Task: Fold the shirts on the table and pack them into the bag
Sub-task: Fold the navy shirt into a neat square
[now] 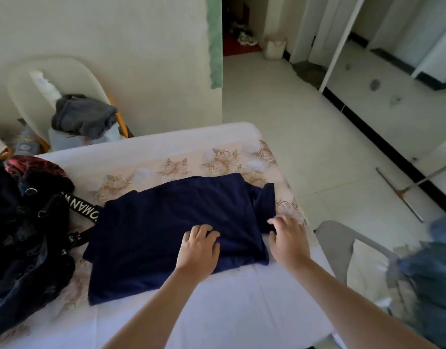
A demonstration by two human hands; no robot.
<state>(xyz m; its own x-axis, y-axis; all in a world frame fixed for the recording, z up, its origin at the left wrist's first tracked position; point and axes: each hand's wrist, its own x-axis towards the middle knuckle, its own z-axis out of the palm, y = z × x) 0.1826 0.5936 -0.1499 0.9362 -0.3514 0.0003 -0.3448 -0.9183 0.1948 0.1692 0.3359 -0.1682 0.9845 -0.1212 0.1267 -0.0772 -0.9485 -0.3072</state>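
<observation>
— What could spoil this fold?

— The sleeve [263, 205] sticks out on the right. If the right hand [288, 238] drags that edge, the soft layers may slide and bunch. The bag's strap [81, 207] meets the shirt's left corner, so a tug there could snag.

— And the hands?

— The left hand [199, 250] rests on the navy shirt [154, 230], fingers bent. Pinching or just pressing, I can't tell. The right one is spread loose at the shirt's edge, holding nothing.

— How does the shirt look?

— Limp, partly folded, a rough rectangle on the table [242, 298], just beside the dark bag [28, 235].
</observation>
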